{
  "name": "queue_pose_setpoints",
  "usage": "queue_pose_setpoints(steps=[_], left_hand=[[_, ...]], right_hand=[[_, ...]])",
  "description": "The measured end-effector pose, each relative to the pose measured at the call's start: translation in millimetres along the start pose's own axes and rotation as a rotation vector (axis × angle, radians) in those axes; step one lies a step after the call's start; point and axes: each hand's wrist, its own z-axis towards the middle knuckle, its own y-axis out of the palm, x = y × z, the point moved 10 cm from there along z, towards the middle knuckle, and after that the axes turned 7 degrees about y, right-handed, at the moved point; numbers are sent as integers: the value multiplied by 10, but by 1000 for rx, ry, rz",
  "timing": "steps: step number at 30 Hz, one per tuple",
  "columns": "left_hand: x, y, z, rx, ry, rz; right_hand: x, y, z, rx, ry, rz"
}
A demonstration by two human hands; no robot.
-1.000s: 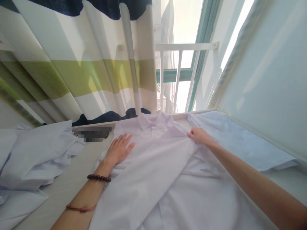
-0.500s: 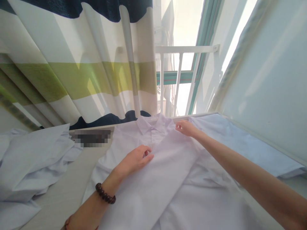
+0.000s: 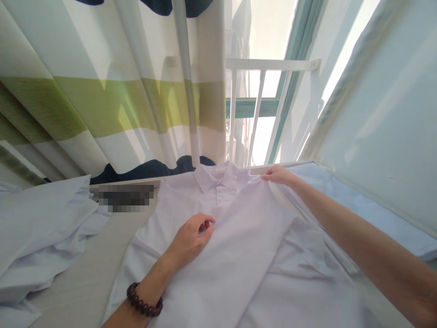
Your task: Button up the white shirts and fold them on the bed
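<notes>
A white collared shirt (image 3: 239, 255) lies spread on the light table (image 3: 85, 278), its collar pointing toward the window. My left hand (image 3: 191, 239), with a dark bead bracelet at the wrist, rests on the shirt's chest with its fingers curled and pinching the cloth. My right hand (image 3: 278, 175) reaches to the shirt's far right shoulder and pinches the fabric there, close to the table's back edge.
A pile of pale blue-white garments (image 3: 37, 228) lies at the left. Another light blue garment (image 3: 368, 209) stretches along the right beside a white wall. A striped curtain (image 3: 112, 91) and a white window railing (image 3: 259, 105) stand behind the table.
My left hand slid from the shirt's left side to its chest and curled its fingers. My right hand moved along the shoulder toward the collar, then back out to the far right shoulder.
</notes>
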Motion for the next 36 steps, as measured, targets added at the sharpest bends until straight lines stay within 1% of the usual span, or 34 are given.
queue_pose_setpoints(steps=[3, 5, 6, 8, 11, 13, 15, 18, 19, 21, 24, 26, 28, 29, 33, 36], left_hand=[[129, -7, -29, -16, 103, 99], [236, 20, -70, -39, 180, 209], [271, 41, -91, -53, 201, 257], [293, 63, -120, -66, 199, 311], [260, 40, -97, -53, 155, 299], [236, 28, -8, -51, 139, 263], [243, 37, 173, -51, 144, 223], [330, 125, 623, -71, 172, 204], [380, 186, 807, -97, 191, 236], [527, 283, 1190, -111, 273, 439], [662, 381, 1721, -94, 329, 547], [705, 452, 1987, -97, 365, 587], [728, 545, 2167, -117, 415, 609], [736, 592, 2229, -127, 443, 611], [758, 719, 2401, -126, 528, 585], [783, 742, 2540, -99, 537, 553]], right_hand=[[200, -85, 29, 46, 70, -8], [206, -51, 21, 55, 75, -3], [167, -21, 13, 53, 62, 8], [43, 28, -9, 49, 24, 44], [-133, 42, -53, 41, -13, 115], [-181, 49, -110, 19, -18, 147], [-158, 82, -212, -5, -8, 157], [-25, 163, -474, -12, 5, 161], [32, 192, -589, -10, 2, 165], [143, 242, -849, -6, -20, 175], [249, 256, -1268, 19, -93, 233], [232, 266, -1512, 25, -173, 254], [192, 288, -1665, 48, -224, 240], [187, 299, -1695, 74, -220, 228], [222, 301, -1630, 236, -155, 194], [238, 239, -1601, 370, -197, 167]])
